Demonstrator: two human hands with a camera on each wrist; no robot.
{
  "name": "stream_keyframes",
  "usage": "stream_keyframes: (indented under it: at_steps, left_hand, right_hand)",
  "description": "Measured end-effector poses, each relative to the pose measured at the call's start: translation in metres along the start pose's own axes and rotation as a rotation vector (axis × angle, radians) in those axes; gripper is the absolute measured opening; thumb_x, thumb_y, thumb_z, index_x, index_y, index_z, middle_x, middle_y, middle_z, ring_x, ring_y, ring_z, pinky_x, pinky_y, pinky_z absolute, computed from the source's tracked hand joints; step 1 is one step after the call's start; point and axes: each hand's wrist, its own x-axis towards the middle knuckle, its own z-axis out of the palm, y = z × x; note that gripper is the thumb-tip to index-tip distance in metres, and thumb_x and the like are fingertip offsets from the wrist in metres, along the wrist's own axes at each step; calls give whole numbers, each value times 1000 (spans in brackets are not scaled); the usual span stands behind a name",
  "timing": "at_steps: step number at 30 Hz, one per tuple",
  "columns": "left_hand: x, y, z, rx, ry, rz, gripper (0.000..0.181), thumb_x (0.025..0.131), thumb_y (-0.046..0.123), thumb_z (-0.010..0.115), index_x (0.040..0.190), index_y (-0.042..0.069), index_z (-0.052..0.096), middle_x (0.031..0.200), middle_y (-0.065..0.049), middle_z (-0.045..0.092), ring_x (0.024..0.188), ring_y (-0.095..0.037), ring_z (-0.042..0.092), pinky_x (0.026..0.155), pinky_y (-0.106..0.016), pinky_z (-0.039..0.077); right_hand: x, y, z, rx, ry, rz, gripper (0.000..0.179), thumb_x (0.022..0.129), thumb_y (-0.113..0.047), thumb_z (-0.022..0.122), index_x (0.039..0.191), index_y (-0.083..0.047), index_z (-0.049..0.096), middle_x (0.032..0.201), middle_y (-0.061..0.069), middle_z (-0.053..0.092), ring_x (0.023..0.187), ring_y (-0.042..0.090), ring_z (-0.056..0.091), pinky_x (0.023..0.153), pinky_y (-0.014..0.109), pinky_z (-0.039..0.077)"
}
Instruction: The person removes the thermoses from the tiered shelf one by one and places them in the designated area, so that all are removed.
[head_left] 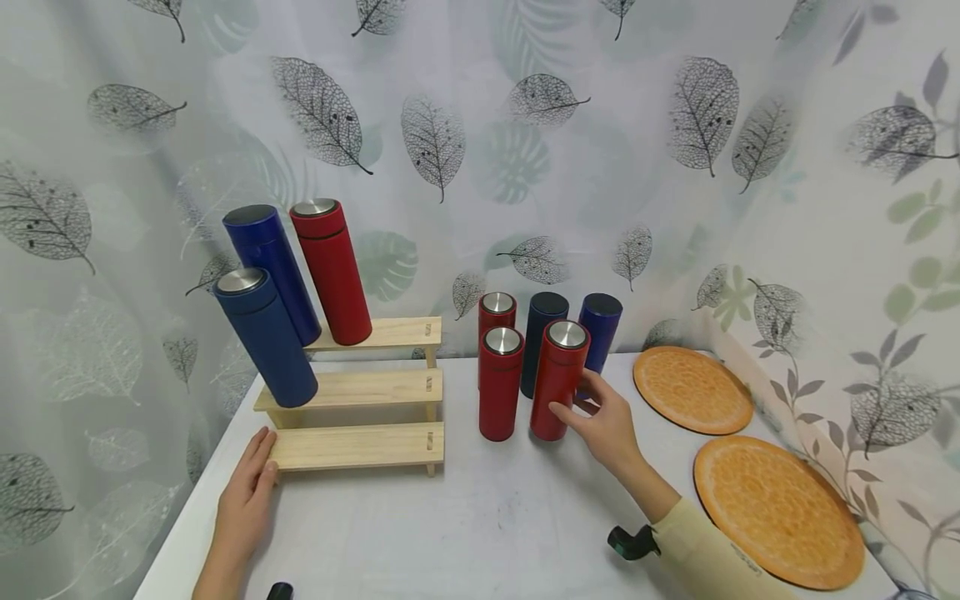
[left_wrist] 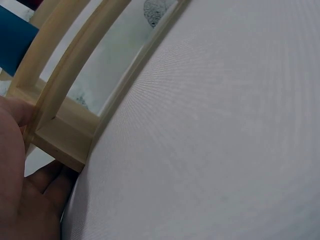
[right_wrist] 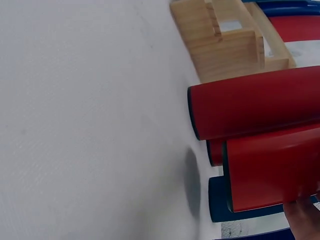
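Observation:
My right hand [head_left: 609, 423] grips a red thermos bottle [head_left: 557, 383] with a silver lid, thumb on its near side. The right wrist view shows this red bottle [right_wrist: 275, 170] with its base slightly off the table. Beside it stand another red bottle [head_left: 500, 392], a red one [head_left: 497, 310] behind, a dark blue one [head_left: 542, 342] and a blue one [head_left: 600, 329]. My left hand [head_left: 243, 500] holds the left end of a three-step wooden rack [head_left: 360, 446], its thumb at the front corner [left_wrist: 60, 142] and its fingers partly hidden behind.
On the rack's top step are a blue bottle [head_left: 273, 271] and a red bottle [head_left: 333, 279]; a blue bottle [head_left: 272, 342] stands on the middle step. Two round orange mats [head_left: 693, 390] lie at the right. A patterned curtain [head_left: 480, 167] hangs behind the white table [head_left: 480, 533].

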Motion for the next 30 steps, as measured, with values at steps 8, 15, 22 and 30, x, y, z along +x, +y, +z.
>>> stream_keyframes:
  at_steps: [8,15,22,30]
  left_hand:
    - [1,0,1,5,-1,4,55,120,29,41,169,5,36,177,-17,25,162,-44,21,131,-53,16]
    - [1,1,1,4,1,14,55,120,29,41,169,4,37,177,-17,26,162,-44,22,133,-41,13]
    - [0,1,1,8,-3,2,55,120,29,40,169,4,35,178,-16,24,162,-44,21,132,-52,15]
    - [0,0,1,11,-6,-3,55,120,29,40,169,5,35,178,-16,24,162,-44,21,131,-54,16]
  right_hand:
    - [2,14,6,12,14,14,68,92,-24,91,150,-6,60,134,15,71,121,32,68,104,54,58]
    - [1,22,8,34,17,43,69,93,-25,91,151,-7,59,137,15,70,123,33,68,106,52,58]
    - [0,26,11,58,27,63,70,92,-20,91,152,-7,58,141,17,68,127,34,67,105,48,58]
    - [-2,11,13,60,25,87,66,94,-5,86,152,2,55,143,25,65,130,43,64,108,57,54]
